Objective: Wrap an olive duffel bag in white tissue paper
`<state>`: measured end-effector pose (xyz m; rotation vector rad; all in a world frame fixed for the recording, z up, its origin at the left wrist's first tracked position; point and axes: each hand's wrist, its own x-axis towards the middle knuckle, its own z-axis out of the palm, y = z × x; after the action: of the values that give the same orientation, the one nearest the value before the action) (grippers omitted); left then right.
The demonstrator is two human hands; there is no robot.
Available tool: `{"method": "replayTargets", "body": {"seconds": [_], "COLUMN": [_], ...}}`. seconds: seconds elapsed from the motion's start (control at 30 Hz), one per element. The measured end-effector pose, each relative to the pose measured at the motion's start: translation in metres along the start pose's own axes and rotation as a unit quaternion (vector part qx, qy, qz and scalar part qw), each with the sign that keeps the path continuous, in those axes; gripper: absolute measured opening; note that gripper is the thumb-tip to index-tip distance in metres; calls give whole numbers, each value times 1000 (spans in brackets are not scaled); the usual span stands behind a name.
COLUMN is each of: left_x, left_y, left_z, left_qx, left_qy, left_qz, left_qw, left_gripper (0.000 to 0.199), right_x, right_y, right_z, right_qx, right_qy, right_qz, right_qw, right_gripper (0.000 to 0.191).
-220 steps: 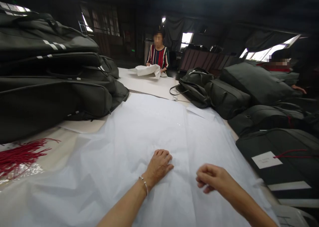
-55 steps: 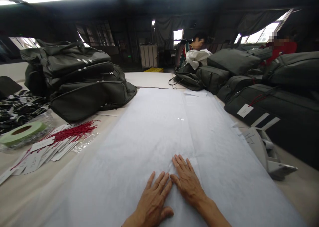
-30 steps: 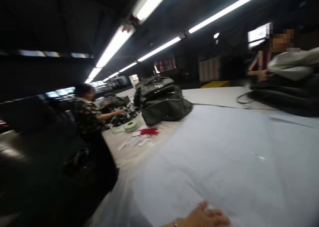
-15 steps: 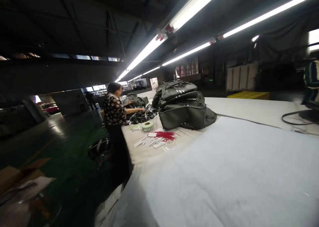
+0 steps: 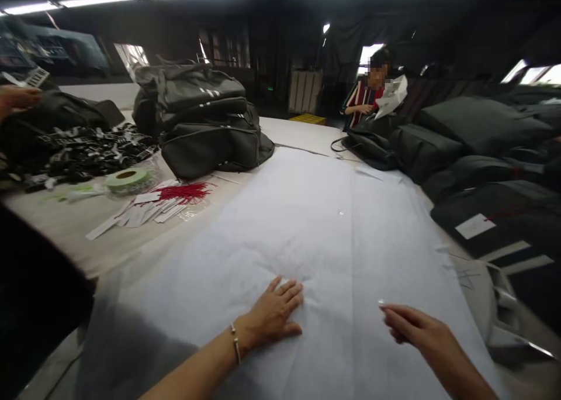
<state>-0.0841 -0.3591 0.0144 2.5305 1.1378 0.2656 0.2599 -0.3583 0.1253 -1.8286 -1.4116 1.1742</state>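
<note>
My left hand (image 5: 275, 313) lies flat with its fingers spread on a large white sheet (image 5: 324, 236), which looks thin and has creases around my fingertips. A bracelet circles that wrist. To the right, my right hand (image 5: 409, 325) is closed in a pinch over the same sheet. A tiny pale bit shows at its fingertips, too small to name. Beyond my left hand lies a fan of white hang tags (image 5: 142, 210) with red strings (image 5: 186, 193).
A stack of dark grey bags (image 5: 210, 137) stands at the back left, near a green tape roll (image 5: 127, 179) and heaped black-and-white straps (image 5: 96, 151). More bags (image 5: 473, 148) line the right side. A co-worker (image 5: 366, 99) stands across the table; another person's hand (image 5: 20, 97) shows at far left.
My view has swung right and down toward the table. Both my hands and the bags on the right have come into view. The co-worker at left is now mostly out of frame.
</note>
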Motion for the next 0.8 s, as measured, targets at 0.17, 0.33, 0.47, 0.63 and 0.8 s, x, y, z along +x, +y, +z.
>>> {"method": "replayTargets", "body": {"seconds": [0.17, 0.33, 0.47, 0.63, 0.8], "left_x": [0, 0, -1, -1, -1], "left_y": [1, 2, 3, 4, 3], "left_z": [9, 11, 11, 11, 13], "left_qx": [21, 14, 12, 25, 24], "left_qy": [24, 41, 50, 52, 53], "left_qz": [5, 11, 11, 12, 11], "left_qw": [999, 999, 999, 998, 998], "left_gripper": [68, 68, 67, 68, 68], "right_x": [41, 69, 85, 102, 112], "right_y": [-51, -56, -48, -29, -21], "right_z": [88, 117, 129, 143, 145], "right_qx": [46, 29, -40, -145, -282], "right_qy": [-189, -211, -190, -141, -98], "right_qz": [6, -18, -14, 15, 13], "right_qw": [981, 977, 981, 979, 954], "right_gripper": [59, 39, 26, 14, 12]}}
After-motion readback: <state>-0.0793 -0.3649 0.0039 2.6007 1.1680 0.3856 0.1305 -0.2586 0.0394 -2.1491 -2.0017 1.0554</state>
